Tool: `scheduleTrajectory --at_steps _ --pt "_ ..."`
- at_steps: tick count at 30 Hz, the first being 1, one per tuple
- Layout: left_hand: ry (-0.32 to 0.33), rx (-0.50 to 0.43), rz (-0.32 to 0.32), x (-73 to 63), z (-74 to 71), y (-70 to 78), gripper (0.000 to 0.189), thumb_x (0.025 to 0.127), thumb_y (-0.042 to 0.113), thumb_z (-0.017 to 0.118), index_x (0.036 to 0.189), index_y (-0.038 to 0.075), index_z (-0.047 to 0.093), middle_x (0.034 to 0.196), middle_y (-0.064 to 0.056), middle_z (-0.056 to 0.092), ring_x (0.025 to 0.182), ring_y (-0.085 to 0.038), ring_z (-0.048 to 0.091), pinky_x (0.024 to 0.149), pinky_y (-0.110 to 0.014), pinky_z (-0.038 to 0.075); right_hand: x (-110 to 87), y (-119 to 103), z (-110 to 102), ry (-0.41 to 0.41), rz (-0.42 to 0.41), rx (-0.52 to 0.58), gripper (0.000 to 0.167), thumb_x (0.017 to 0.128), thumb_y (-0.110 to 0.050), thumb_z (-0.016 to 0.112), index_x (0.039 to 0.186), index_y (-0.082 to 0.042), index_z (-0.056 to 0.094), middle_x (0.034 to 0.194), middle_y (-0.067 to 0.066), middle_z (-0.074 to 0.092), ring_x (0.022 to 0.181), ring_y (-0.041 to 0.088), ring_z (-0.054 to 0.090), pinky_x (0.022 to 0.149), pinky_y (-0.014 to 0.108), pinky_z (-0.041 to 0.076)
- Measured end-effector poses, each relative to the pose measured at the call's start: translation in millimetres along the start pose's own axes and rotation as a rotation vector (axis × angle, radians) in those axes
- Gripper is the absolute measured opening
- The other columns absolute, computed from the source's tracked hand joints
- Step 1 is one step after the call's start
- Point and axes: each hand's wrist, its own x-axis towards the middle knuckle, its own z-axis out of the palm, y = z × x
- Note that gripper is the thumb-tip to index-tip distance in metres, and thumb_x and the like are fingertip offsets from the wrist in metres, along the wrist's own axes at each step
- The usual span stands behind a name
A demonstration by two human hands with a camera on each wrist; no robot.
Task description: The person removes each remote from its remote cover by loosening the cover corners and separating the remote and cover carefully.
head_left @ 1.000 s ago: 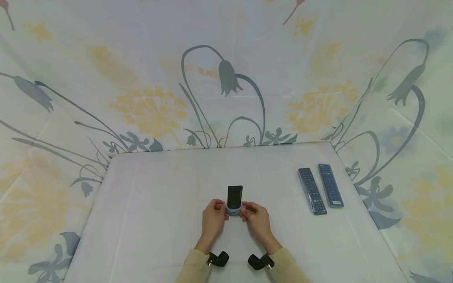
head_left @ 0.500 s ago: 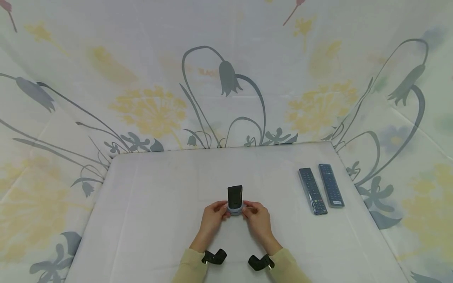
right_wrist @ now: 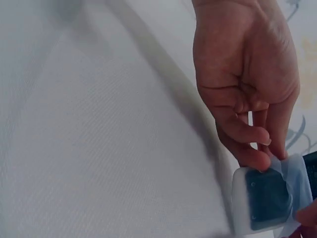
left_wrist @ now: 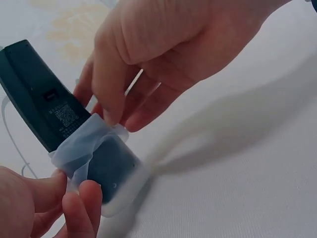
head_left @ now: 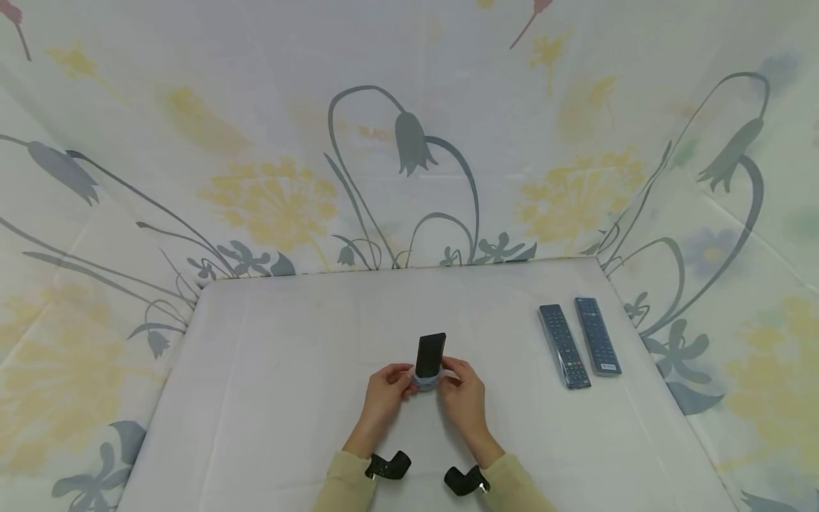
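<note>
A dark remote control [head_left: 431, 354] stands tilted between both hands over the white table, its far end leaning right. A label with a square code shows on its back in the left wrist view. Around its near end sits a translucent, soft-looking cover [left_wrist: 81, 148], bunched where it meets the bare casing. My left hand [head_left: 384, 395] pinches the cover's left side with thumb and fingers. On the opposite side, the fingers of my right hand [head_left: 466, 395] pinch the cover's edge. The remote's front is hidden in the wrist views.
Two more dark remote controls lie side by side at the table's right, a nearer one [head_left: 564, 346] and a farther one [head_left: 598, 336]. Flower-printed fabric [head_left: 409, 199] rises behind and beside the white table [head_left: 288, 341]. A black wrist camera [head_left: 388, 466] is strapped to each wrist.
The remote has shifted slightly right and its far end now leans right. My right hand has moved a little, its fingertips higher along the remote. The left hand has moved inward slightly.
</note>
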Motion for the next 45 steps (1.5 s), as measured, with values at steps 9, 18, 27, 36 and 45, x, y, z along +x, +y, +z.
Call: scheduleTrajectory --at_steps 9,18,27,36,45 --pt "0.073 -0.034 0.036 12.4 6.6 -23.1 0.023 0.094 0.004 0.067 0.112 -0.011 0.065 0.089 -0.010 0.071 0.069 -0.013 0.066 0.062 -0.021 0.052 -0.9 -53.4 -10.3 -0.022 0.038 0.085 0.042 0.080 0.009 0.076 0.119 0.014 0.061 0.115 0.026 0.062 0.110 0.043 0.061 0.088 0.052 0.052" --pt "0.125 0.020 0.070 -9.1 11.9 17.7 0.022 0.090 -0.002 0.069 0.108 -0.012 0.066 0.094 -0.021 0.070 0.079 -0.033 0.069 0.067 -0.030 0.056 2.3 -52.9 -10.3 0.018 0.055 0.153 0.047 0.077 0.005 0.081 0.118 0.016 0.060 0.110 0.024 0.065 0.104 0.042 0.064 0.085 0.052 0.052" --pt "0.209 0.030 0.078 7.1 14.6 -8.5 0.022 0.085 0.005 0.077 0.103 -0.005 0.071 0.094 -0.015 0.072 0.069 -0.008 0.065 0.062 -0.020 0.050 3.4 -58.5 -12.8 0.008 0.159 0.199 0.053 0.082 0.004 0.078 0.129 0.013 0.056 0.115 0.027 0.065 0.110 0.042 0.063 0.088 0.038 0.053" --pt "0.191 0.035 0.051 5.0 18.1 -9.4 0.023 0.089 0.015 0.075 0.101 -0.003 0.068 0.082 -0.005 0.067 0.065 -0.012 0.063 0.058 -0.021 0.050 3.3 -28.7 -6.1 -0.008 0.126 0.292 0.057 0.081 0.008 0.078 0.132 0.012 0.053 0.122 0.026 0.064 0.117 0.040 0.059 0.092 0.026 0.049" --pt "0.176 0.055 0.024 5.1 18.7 -6.8 0.022 0.091 0.015 0.073 0.101 -0.004 0.071 0.080 -0.005 0.064 0.060 -0.009 0.059 0.055 -0.020 0.048 2.4 -20.6 -7.4 -0.113 0.041 0.399 0.063 0.081 0.007 0.078 0.135 0.014 0.048 0.129 0.026 0.060 0.124 0.042 0.053 0.098 0.027 0.045"
